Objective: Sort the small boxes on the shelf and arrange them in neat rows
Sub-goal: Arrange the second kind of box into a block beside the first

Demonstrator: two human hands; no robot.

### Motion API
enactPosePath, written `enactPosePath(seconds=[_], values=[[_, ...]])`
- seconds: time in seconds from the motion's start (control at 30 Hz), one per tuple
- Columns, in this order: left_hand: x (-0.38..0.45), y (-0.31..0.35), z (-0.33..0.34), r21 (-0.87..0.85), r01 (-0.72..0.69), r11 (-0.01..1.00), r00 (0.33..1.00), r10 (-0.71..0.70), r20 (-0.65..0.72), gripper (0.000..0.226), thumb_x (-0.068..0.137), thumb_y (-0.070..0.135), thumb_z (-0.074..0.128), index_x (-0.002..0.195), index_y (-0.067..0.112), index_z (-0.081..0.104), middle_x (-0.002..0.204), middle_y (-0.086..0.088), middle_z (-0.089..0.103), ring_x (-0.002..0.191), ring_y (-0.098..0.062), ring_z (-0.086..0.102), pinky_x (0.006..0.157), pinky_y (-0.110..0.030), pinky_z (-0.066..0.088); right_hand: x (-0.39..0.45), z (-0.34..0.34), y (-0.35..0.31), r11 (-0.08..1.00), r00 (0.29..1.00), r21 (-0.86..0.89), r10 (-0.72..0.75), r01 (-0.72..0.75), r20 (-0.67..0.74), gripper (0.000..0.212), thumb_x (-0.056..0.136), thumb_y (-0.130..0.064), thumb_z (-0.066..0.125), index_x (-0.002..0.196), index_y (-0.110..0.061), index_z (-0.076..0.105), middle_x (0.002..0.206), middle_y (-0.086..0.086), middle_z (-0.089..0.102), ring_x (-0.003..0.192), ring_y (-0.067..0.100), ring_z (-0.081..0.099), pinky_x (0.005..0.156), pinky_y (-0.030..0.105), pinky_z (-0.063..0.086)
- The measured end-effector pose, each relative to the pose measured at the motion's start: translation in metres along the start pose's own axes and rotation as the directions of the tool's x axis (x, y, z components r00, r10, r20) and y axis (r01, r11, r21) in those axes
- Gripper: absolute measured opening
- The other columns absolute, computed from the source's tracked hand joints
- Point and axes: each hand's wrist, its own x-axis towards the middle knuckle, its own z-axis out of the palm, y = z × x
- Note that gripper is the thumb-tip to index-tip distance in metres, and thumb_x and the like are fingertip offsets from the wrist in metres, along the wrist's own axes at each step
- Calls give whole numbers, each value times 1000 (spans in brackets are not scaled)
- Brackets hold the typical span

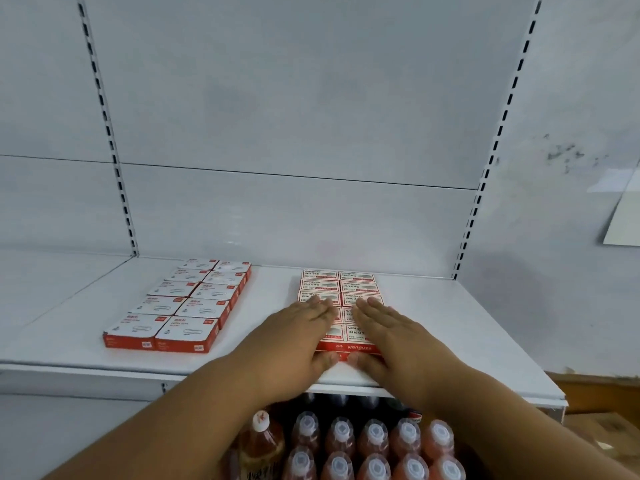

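now both flat hands, left hand and right hand, press the staple boxes.

Shelf: white, flat board with slotted uprights at its back corners, crossing the middle of the frame. On it, left of centre: block of red-and-white boxes, two columns of five. On it, right of centre: second block of red-and-white boxes, two columns, edges touching, well apart from the first.

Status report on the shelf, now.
Left hand and right hand open, flat on staple boxes. Paper clip boxes in two rows, left. Nothing in the way.
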Motion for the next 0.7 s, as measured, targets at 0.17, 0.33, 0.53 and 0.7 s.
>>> enactPosePath(seconds=[0.17, 0.33, 0.53, 0.7], values=[[3, -5, -13, -20, 47, 999, 997, -46, 57, 98, 83, 72, 51, 156, 33, -2, 162, 17, -11, 149, -4, -5, 111, -20, -3, 6, -16, 7, 997, 1000, 79, 16, -17, 18, 92, 86, -77, 27, 157, -26, -1, 164, -8, -4, 149, 7, -11, 118, 25, -7], [15, -11, -13, 34, 23, 999, 983, -29, 179, 104, 81, 78, 46, 156, 31, -8, 162, 11, -19, 147, -6, -18, 111, -23, -10, 21, -20, 13, 999, 990, 44, 5, -12, 144, 104, 78, -85, 18, 157, -21, -5, 163, -2, -12, 149, 12, -15, 117, 28, -9], [21, -13, -7, 34, 26, 999, 988, -31, 154, 99, 83, 74, 49, 157, 28, 1, 164, 11, -8, 149, -6, -8, 110, -19, -6, 24, -9, 16, 999, 995, 28, -19, 16, 97, 118, 64, -88, 7, 157, -17, 6, 165, 0, -1, 150, 10, -4, 114, 19, -9], [22, -16, -20, -53, 79, 995, 953, -60, 298, 99, 84, 75, 45, 156, 30, -4, 162, 14, -14, 148, -3, -12, 115, -23, -2, 21, -21, 14, 984, 989, 170, 32, -57, 146, 99, 77, -80, 20, 157, -24, 7, 164, -8, 0, 149, 3, -6, 115, 19, -7]])
